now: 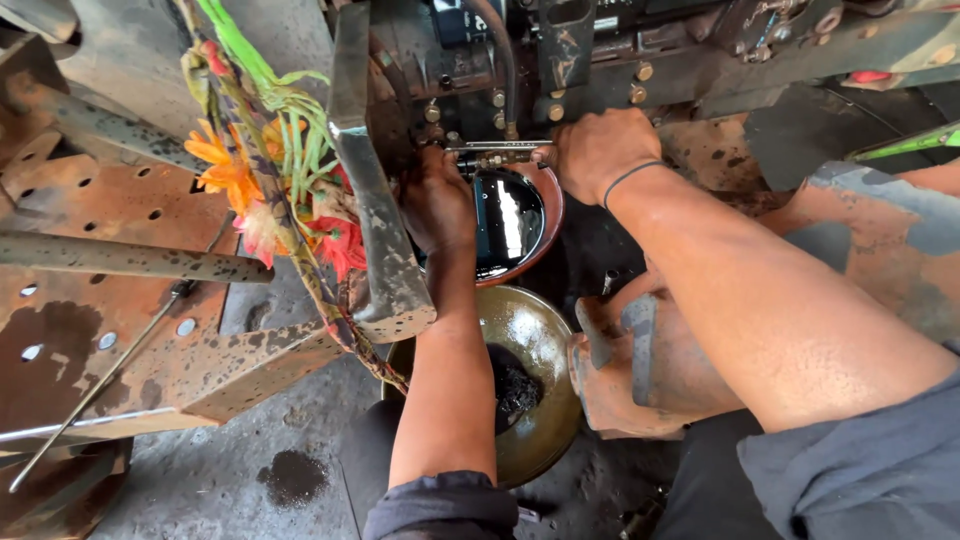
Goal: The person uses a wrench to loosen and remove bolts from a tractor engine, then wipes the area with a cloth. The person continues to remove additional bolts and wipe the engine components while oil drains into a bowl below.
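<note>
My right hand (597, 148) grips the end of a slim metal tool (497, 146) held level under the dark engine block (560, 50). A thin black band circles that wrist. My left hand (436, 200) reaches up beside a grey metal bracket (372, 190), its fingers closed at the fitting where the tool's other end meets the machine; what they pinch is hidden. Right below both hands sits a reddish bowl (549, 215) full of shiny black oil. Lower down, a brass-coloured bowl (545, 400) holds a black oily lump.
A rusty orange frame with holes (110, 260) fills the left side. A garland of orange and red flowers with green stems (270, 170) hangs off the bracket. An orange cast part (640, 370) lies by my right forearm. An oil stain (292, 477) marks the concrete floor.
</note>
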